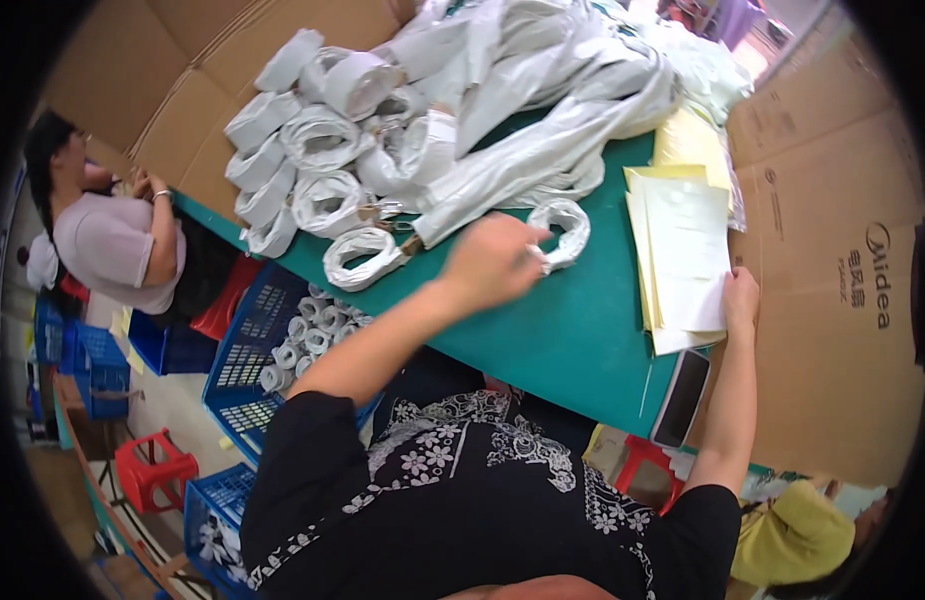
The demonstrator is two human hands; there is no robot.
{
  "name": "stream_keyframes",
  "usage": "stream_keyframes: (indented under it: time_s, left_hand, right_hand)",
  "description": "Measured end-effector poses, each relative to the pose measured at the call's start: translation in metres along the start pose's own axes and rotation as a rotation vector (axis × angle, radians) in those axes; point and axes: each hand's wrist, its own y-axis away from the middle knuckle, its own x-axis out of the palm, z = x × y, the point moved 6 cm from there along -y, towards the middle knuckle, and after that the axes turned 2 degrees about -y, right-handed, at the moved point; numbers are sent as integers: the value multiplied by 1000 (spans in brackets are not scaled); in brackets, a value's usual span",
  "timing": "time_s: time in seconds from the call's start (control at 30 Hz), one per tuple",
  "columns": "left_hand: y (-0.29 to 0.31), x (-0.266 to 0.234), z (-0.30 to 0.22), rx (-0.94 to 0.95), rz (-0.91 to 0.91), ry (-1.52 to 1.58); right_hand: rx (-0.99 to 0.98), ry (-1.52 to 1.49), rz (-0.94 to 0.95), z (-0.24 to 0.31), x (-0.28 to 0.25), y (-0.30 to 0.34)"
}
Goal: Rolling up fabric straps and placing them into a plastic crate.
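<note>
My left hand point(495, 258) reaches across the green table point(573, 340) and grips a white coiled bundle point(566, 226) at its near edge. My right hand point(741, 300) lies at the right edge of a stack of white and yellow paper sheets point(683, 255), with its fingers closed on the lower right corner of the top sheet. A heap of similar white coils point(318, 150) lies at the table's far left. Long white plastic-wrapped lengths point(553, 90) are piled behind the coil I hold.
A dark phone point(682, 396) lies at the table's near edge. A blue crate point(245, 350) with small white coils stands below the table on the left. Another person point(113, 240) sits at far left. Cardboard boxes point(833, 300) stand on the right, and red stools point(153, 468) on the floor.
</note>
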Motion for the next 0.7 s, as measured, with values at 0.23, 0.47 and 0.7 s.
stream_keyframes:
  time_s: [0.23,0.47,0.7]
  left_hand:
    - [-4,85,8,96,130,-674]
    - [16,-109,-35,41,-155,-395]
    - [50,-204,89,-282,255,-839]
  right_hand:
    - [-225,-388,-242,81,-57,33]
    - [-354,-840,-23,189,-48,81]
    - [-1202,-779,193,445,-34,206]
